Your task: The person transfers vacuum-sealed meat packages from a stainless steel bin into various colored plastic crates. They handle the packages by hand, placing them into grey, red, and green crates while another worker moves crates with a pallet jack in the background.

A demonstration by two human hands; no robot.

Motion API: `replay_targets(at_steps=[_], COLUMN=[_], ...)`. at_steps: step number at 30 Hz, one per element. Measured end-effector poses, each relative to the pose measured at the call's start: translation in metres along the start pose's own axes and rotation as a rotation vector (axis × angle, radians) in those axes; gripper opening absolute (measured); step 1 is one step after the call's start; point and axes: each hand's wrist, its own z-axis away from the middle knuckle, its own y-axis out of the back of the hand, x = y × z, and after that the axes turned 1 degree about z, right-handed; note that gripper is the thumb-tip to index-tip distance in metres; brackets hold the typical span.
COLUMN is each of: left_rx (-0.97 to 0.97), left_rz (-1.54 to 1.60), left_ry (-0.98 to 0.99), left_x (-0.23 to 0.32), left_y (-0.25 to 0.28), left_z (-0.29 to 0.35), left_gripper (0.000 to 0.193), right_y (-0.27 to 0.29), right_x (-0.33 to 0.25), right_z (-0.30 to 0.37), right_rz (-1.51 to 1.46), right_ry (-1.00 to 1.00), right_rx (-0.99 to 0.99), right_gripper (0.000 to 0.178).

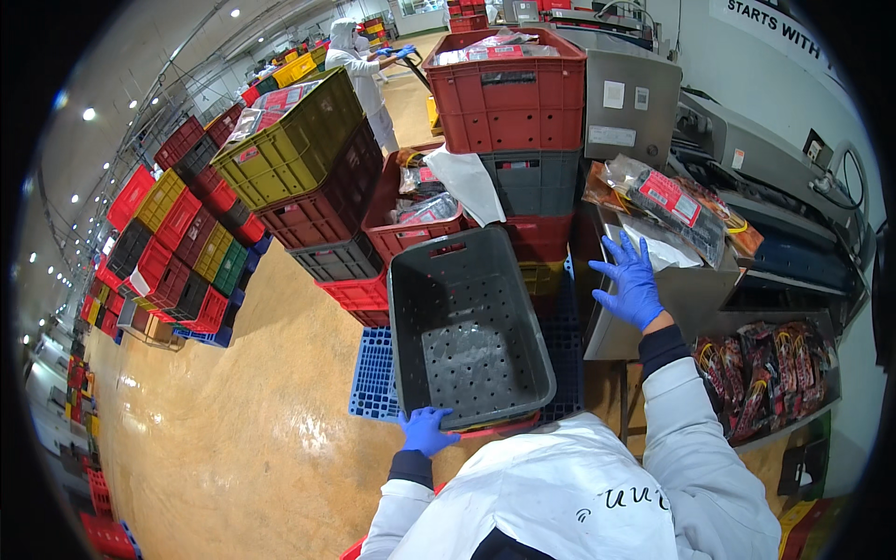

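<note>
A black perforated plastic crate [471,327] is in front of me, its holed bottom and a wet sheen showing. My left hand [427,430], in a blue glove, grips its near left rim, with the fingers over the edge. My right hand [630,282], also gloved in blue, is raised with its fingers spread and holds nothing. Just beyond it, flat clear-wrapped packages [667,201] with red and white labels lie piled on a steel surface. White plastic sheeting [653,245] shows under the pile.
Stacked crates hold more packages: a red one [504,93], an olive one [289,140] and a red one with a white sheet [467,184]. A blue pallet [375,373] lies below. Bagged dark red goods [770,373] fill a bin at right. A person [355,65] handles a pallet jack.
</note>
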Motion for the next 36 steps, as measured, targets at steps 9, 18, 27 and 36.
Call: replay_targets(at_steps=[9,18,27,36], left_rx=[-0.016,0.052,0.409,0.446], left_rz=[-0.013,-0.015,0.057,0.056], left_ry=[0.03,0.06,-0.02,-0.231], left_x=[0.003,0.002,0.005,0.241], left_y=[0.006,-0.004,-0.034,-0.12], left_z=[-0.003,0.0,0.01,0.116], left_gripper=[0.071,0.067,0.074,0.076], right_y=[0.0,-0.001,0.02,0.019], right_x=[-0.001,0.0,-0.015,0.115], right_z=[0.001,-0.001,0.074,0.486], right_rz=[-0.005,-0.023,-0.182,-0.445], right_ry=[-0.002,0.032,0.366,0.139], right_rx=[0.016,0.007,0.138,-0.283], right_gripper=[0.049,0.048,0.063,0.044])
